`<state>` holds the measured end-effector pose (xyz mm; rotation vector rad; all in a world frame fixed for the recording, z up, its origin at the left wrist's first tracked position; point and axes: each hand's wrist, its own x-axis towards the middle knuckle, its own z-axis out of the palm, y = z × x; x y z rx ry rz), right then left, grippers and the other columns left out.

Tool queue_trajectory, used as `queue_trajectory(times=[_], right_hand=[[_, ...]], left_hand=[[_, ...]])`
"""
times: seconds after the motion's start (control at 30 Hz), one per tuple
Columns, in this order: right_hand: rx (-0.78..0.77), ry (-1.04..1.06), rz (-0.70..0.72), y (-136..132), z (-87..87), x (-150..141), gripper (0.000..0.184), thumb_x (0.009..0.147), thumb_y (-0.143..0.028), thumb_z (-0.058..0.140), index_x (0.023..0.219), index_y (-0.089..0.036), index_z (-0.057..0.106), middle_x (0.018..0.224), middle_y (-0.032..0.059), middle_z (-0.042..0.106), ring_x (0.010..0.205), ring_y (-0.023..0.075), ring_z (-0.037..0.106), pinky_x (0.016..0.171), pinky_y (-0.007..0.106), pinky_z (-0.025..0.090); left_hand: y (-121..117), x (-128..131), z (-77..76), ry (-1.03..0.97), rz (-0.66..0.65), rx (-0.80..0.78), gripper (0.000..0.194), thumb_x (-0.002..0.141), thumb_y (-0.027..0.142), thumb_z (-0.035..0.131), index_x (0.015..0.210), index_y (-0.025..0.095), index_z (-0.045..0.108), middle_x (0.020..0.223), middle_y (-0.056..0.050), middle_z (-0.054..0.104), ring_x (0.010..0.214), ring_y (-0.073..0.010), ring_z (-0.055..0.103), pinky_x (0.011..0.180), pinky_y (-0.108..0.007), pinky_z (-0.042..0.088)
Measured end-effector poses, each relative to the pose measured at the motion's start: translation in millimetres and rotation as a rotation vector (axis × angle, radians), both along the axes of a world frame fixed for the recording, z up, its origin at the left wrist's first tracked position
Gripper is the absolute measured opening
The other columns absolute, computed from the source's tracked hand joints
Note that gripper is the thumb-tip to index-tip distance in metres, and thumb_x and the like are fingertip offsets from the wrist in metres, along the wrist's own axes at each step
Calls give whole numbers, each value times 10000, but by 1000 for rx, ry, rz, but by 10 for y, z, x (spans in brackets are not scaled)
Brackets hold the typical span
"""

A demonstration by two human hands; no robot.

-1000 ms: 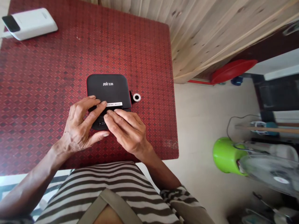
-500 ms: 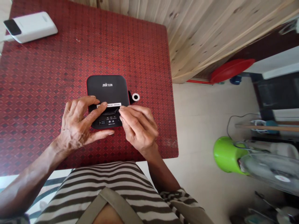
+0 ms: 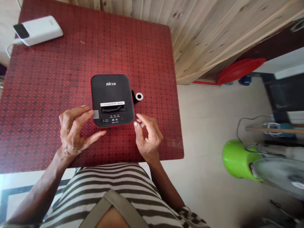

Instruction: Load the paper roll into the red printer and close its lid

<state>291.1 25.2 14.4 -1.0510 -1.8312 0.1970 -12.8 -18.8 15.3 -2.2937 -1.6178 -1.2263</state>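
Observation:
A black printer-like device (image 3: 111, 91) with red side edges lies flat on the table. Its upper face has a white label strip (image 3: 112, 104), a slot (image 3: 113, 109) holding something dark, and small buttons below. My left hand (image 3: 73, 128) is at the device's left side, thumb well apart from the fingers. A small greyish, translucent piece (image 3: 95, 114) lies by its fingertips, overlapping the device's edge; whether it sticks to a finger I cannot tell. Beside the lower right corner is my right hand (image 3: 149, 136), fingers bent, thumb and forefinger slightly apart with nothing visible between them.
A small white roll (image 3: 139, 96) stands just right of the device. At the table's far left corner lies a white power bank (image 3: 42, 30) with a cable. Wood panelling (image 3: 137, 11) borders the far side of the red table (image 3: 152, 57). A green bucket (image 3: 235, 158) stands on the floor.
Both hands have drawn away from the slot, the left to the left and the right to the right and down. The slot and the greyish piece are now uncovered.

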Motion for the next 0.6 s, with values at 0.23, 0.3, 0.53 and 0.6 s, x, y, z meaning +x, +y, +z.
queue_trajectory(times=[0.23,0.3,0.53,0.6], right_hand=[[-64,48,34,43,-102,-26,349,1262,-155,660,1515,-253,879,1208,104,971,1034,249,943,928,415,819],[-72,57,38,46,-122,-13,347,1259,-152,657,1504,-250,883,1206,106,973,1040,249,946,936,413,821],[-175,35,28,36,-169,-3,314,1261,-200,640,1435,-247,898,1208,116,977,1056,266,951,951,442,822],[-165,50,34,52,-163,-30,304,1266,-184,633,1407,-254,894,1180,96,975,1031,248,947,942,419,813]], left_hand=[[-55,29,-169,18,41,-14,505,1203,563,914,1664,429,755,1557,-70,864,1319,-332,896,1075,-574,761],[-33,33,-173,17,41,-16,536,1210,547,909,1703,429,736,1564,-81,861,1330,-329,896,1081,-561,758],[28,-2,-193,16,1,-11,644,1136,597,1013,1675,396,722,1516,-101,871,1233,-320,897,952,-515,766],[27,-5,-200,-15,-1,-33,637,1110,605,1041,1627,396,733,1516,-80,872,1220,-316,896,924,-521,779]])
